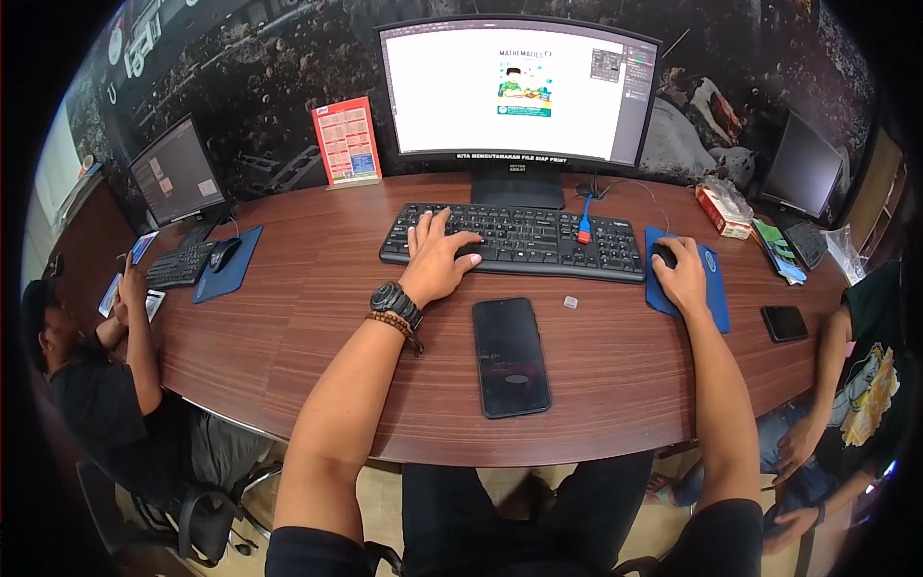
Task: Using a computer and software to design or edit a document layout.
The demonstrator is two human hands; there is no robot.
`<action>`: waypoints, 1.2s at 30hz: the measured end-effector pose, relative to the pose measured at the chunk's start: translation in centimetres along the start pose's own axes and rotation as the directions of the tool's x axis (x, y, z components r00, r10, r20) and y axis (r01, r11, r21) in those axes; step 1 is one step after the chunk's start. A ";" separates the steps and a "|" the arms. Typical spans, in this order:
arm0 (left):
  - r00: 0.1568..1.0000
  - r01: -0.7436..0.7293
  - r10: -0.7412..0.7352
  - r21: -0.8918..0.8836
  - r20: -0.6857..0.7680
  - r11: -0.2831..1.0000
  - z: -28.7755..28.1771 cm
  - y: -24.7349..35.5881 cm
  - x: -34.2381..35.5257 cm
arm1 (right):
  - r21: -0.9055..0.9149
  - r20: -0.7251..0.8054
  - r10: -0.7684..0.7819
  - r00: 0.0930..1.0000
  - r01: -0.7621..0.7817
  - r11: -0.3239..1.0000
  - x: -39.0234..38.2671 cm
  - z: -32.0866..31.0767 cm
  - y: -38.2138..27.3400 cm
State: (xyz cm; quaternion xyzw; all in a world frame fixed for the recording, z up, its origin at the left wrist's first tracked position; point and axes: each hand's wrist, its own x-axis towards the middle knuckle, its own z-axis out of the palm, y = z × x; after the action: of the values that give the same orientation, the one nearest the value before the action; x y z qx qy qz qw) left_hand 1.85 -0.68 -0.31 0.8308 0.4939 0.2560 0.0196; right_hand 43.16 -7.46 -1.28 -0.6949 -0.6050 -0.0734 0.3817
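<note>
My left hand rests on the keyboard; my right hand holds the mouse on its mat. From the phone, the monitor stands at twelve o'clock, the mouse at two, the calendar at eleven.

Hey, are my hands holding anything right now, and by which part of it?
Your right hand holds the black mouse from above, over its top; your left hand grips nothing, fingers spread on the keyboard.

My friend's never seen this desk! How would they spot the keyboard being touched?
Find the big bright screen on the desk. In front lies a long black keyboard with the left hand on it. Unlike the two side keyboards, it has a blue-and-red thing on top.
</note>
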 end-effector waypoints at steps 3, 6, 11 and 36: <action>1.000 -0.004 0.005 -0.037 0.018 0.999 -0.1 0.6 0.0 | 0.011 0.002 0.013 1.000 -0.013 1.000 0.0 0.0 0.0; 1.000 0.003 -0.003 -0.052 0.007 0.999 0.0 0.8 -0.1 | 0.039 -0.023 -0.029 0.999 0.030 0.999 0.2 0.3 0.7; 1.000 0.011 -0.010 -0.037 0.018 0.999 0.1 1.1 -0.1 | 0.074 0.002 -0.059 0.998 0.059 0.996 0.1 0.2 0.5; 0.897 0.440 -0.441 0.015 0.033 0.898 -1.4 -2.7 -0.1 | 0.107 0.001 -0.062 0.998 0.061 0.992 0.4 0.6 0.6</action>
State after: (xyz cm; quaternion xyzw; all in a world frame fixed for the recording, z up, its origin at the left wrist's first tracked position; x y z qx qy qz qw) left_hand -0.99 0.32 0.14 0.7020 0.6695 0.2283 0.0826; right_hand 43.56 -6.80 -1.73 -0.6546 -0.6301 -0.0510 0.4145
